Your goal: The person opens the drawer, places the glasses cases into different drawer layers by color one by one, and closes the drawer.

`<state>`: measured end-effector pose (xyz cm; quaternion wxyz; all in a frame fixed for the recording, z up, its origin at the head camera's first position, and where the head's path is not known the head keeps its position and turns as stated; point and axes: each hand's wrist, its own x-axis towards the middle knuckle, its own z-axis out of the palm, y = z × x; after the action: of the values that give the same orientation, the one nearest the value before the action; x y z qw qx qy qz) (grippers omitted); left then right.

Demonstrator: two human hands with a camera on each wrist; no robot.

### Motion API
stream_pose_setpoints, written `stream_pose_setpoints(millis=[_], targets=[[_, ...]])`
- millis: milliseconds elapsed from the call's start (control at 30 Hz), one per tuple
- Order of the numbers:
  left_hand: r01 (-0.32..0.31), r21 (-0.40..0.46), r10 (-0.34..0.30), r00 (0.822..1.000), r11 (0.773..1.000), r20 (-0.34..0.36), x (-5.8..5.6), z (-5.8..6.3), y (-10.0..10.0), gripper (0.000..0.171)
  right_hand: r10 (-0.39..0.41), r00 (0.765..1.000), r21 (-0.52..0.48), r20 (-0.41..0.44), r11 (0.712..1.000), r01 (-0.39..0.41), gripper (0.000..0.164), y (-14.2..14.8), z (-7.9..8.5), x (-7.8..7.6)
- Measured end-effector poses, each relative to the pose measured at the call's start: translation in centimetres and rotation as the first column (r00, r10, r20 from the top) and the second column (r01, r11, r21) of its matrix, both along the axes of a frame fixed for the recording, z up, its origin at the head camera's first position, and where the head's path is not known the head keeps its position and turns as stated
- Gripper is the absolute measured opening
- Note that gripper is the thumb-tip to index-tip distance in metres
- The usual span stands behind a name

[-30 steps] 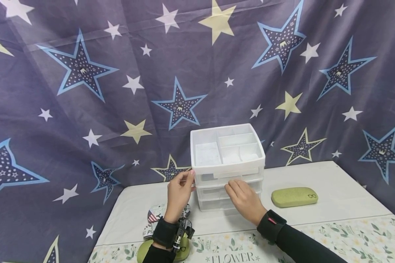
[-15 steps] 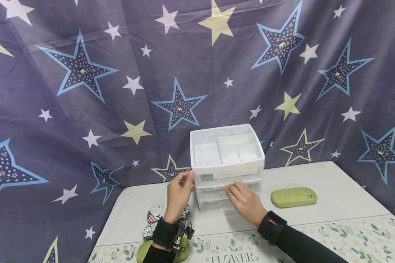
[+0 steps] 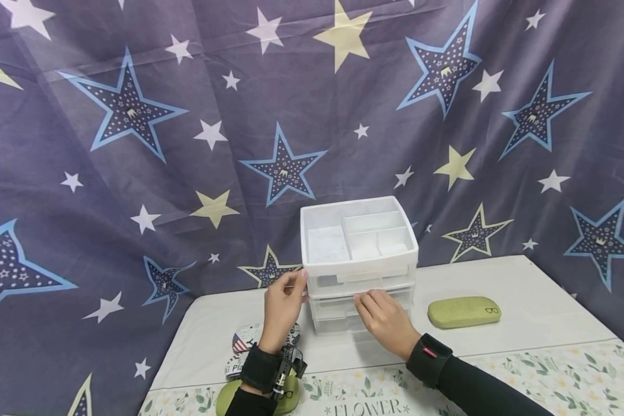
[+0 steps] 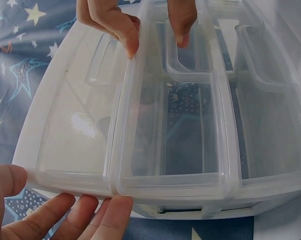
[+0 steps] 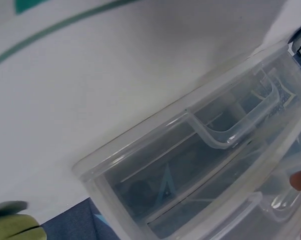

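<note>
- Gripping the middle drawer [image 3: 335, 307] of a white-and-clear drawer unit [image 3: 364, 267], a person's right hand [image 3: 387, 323] has its fingers at the top edge of the drawer front and its thumb at the handle cutout, as the left wrist view shows.
- The left hand [image 3: 282, 303] touches the unit's left front edge, its thumb spread apart from the fingers, near the top rim, the fingertips lower along the side.
- The drawer unit stands upright on a white-covered table [image 3: 541, 300], its three drawers stacked beneath an open tray divided into compartments.
- A green glasses case [image 3: 464, 312] lies to the right of the unit, just beside it.
- Printed items [image 3: 248, 337] with lettering and a flag motif lie left of the unit, partly hidden by the left arm; a second green case [image 3: 229, 396] lies nearer the camera, under the wrist.
- Behind the table hangs a purple-grey curtain [image 3: 291, 86] patterned with stars.
</note>
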<state>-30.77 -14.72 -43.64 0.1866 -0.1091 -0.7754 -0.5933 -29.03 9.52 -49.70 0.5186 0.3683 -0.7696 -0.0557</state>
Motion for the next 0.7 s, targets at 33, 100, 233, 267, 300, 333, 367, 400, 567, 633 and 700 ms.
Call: stream_pose_setpoints(millis=[33,100,233,267,300,333,367,400,567,633,700], targets=[[-0.001,-0.001,0.001,1.0,1.0,-0.002,0.0,0.02,0.01,0.046,0.001,1.0,0.0,-0.001,1.0,-0.001,0.041,0.0,0.03,0.0],[-0.003,-0.001,0.003,1.0,1.0,-0.004,0.0,0.06,0.02,0.046,0.002,1.0,0.002,-0.004,1.0,-0.002,0.041,-0.02,0.08,0.04],[-0.005,0.0,0.005,1.0,1.0,0.001,0.01,0.03,0.02,0.046,0.006,1.0,-0.003,0.002,1.0,-0.006,0.043,-0.08,0.16,0.24],[-0.004,0.0,0.004,1.0,1.0,0.003,0.02,0.01,0.02,0.046,0.006,1.0,-0.004,0.003,1.0,-0.006,0.044,-0.08,0.17,0.29],[-0.002,0.001,0.002,1.0,1.0,0.004,0.03,-0.03,0.01,0.046,0.004,1.0,-0.005,0.005,1.0,-0.004,0.045,-0.07,0.19,0.37],[-0.002,-0.001,0.002,1.0,1.0,0.004,0.02,-0.05,0.0,0.046,0.003,1.0,-0.005,0.008,1.0,-0.003,0.045,-0.07,0.21,0.42],[0.001,0.003,-0.001,1.0,1.0,0.004,0.03,-0.08,-0.02,0.046,0.001,1.0,-0.004,0.006,1.0,-0.001,0.045,-0.07,0.23,0.47],[0.004,0.006,-0.004,1.0,1.0,0.004,0.03,-0.09,-0.03,0.046,-0.001,1.0,-0.003,0.005,1.0,0.001,0.045,-0.06,0.26,0.51],[0.011,0.022,-0.011,1.0,1.0,0.004,-0.01,-0.1,-0.09,0.046,-0.004,1.0,0.003,0.008,1.0,0.004,0.043,-0.01,0.4,0.7],[0.013,0.025,-0.013,1.0,1.0,0.008,0.01,-0.07,-0.11,0.046,-0.004,1.0,0.004,0.014,1.0,0.004,0.043,0.01,0.39,0.75],[0.016,0.027,-0.017,1.0,1.0,0.012,0.02,-0.05,-0.12,0.045,-0.009,1.0,0.005,0.025,1.0,0.008,0.044,0.01,0.36,0.85]])
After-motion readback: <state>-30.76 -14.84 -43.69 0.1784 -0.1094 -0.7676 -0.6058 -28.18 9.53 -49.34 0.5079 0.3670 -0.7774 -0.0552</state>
